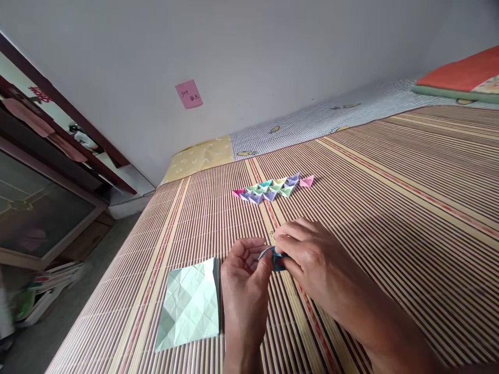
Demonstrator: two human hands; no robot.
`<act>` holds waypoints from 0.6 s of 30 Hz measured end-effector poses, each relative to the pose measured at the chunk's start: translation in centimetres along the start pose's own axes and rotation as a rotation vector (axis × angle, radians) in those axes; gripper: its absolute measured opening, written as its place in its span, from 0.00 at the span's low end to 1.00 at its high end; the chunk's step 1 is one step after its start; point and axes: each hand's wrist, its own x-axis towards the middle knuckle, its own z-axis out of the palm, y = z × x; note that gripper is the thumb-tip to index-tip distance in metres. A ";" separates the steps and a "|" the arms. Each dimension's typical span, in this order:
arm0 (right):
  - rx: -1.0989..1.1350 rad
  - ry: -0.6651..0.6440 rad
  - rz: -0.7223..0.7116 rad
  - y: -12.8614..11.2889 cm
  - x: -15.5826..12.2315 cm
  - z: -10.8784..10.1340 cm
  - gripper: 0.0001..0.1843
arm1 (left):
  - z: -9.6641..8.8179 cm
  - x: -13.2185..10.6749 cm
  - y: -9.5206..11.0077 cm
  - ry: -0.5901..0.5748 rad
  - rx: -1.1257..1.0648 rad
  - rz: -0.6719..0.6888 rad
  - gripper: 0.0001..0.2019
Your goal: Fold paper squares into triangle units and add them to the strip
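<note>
A small blue piece of folded paper (pixel 277 263) is held between my two hands, low over the striped mat. My left hand (pixel 246 275) pinches its left edge between thumb and fingers. From the right, my right hand (pixel 306 249) grips the other side, its fingers covering part of the paper. Just left of my left hand lies a stack of pale green creased paper squares (pixel 191 306). Beyond my hands sit several small folded paper boats (pixel 268 189) in pink, green, blue, yellow and purple, set close together in rows.
The striped bamboo mat (pixel 370 208) covers the bed. Patterned cloth (pixel 296 124) runs along the wall, with a folded red and green bedding item (pixel 460 75) at the far right. A pink note (pixel 189 94) is on the wall. The bed's edge drops to the floor at left, near a glass-fronted cabinet (pixel 39 202).
</note>
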 end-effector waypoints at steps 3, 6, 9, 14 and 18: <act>0.014 -0.008 -0.005 0.1 0.2 0.3 0.15 | -0.2 0.1 -0.3 -0.043 0.009 -0.010 0.09; 0.038 -0.003 -0.004 0.1 0.2 0.4 0.15 | -0.5 0.2 -0.4 -0.053 -0.002 -0.016 0.09; 0.061 -0.002 0.017 0.0 0.1 0.2 0.14 | -0.9 0.4 -0.4 -0.016 -0.040 -0.017 0.11; 0.067 -0.024 0.011 -0.1 -0.2 -0.1 0.14 | -1.1 0.6 -0.3 -0.001 -0.073 -0.020 0.11; 0.071 -0.006 0.022 0.2 -0.4 -0.2 0.14 | -0.8 0.4 -0.1 0.008 -0.039 -0.018 0.11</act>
